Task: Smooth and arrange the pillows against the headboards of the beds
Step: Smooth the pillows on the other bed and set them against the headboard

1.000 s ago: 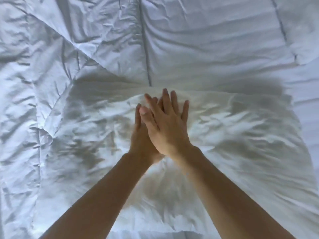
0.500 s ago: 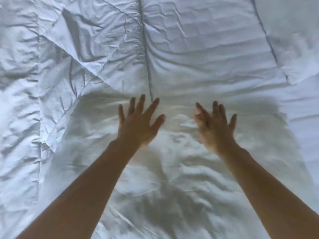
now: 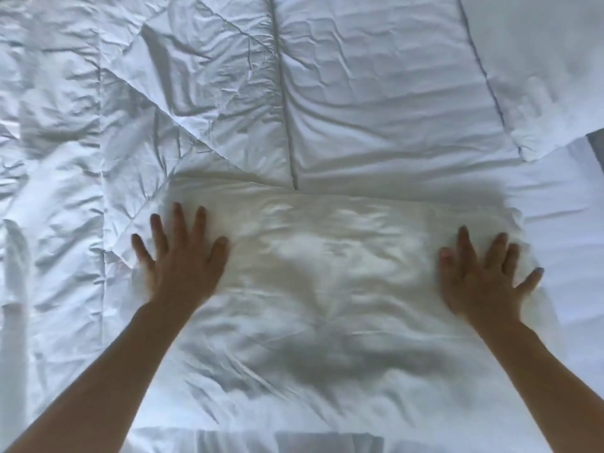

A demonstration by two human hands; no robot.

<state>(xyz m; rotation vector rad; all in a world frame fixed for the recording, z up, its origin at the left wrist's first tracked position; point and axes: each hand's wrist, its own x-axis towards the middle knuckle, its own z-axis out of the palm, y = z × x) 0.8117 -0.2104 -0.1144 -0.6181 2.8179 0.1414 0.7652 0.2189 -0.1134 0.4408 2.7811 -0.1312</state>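
Both hands were flat and wide open, not gripping a thing. The left hand (image 3: 183,266) lay palm down on the left end of the white, rumpled fabric pillow (image 3: 327,289), with its fingers (image 3: 179,220) straight and fanned out. Its little finger sat right at the pillow's edge, beside a fold of the bedding. The right hand (image 3: 483,279) did the same on the right end, fingers (image 3: 464,243) spread and pointing away from the person. Its little finger stuck out toward the pillow's right border. That hand looked a bit blurry, so not much finger detail there. Both bare forearms came in from the bottom corners, well apart.

The pillow itself lay sideways across the bed, right in front of the person, filling the lower middle of the view. It was soft and creased, with a shadowy dip between the two hands. Its far edge lay over the white quilted duvet (image 3: 359,93), cutting off one of the stitched seams. That duvet was pretty wrinkled and covered the whole top and left side. To the right of the pillow there was a smoother flat white sheet (image 3: 572,197), and a small grey strip (image 3: 596,148) showed at the right edge.
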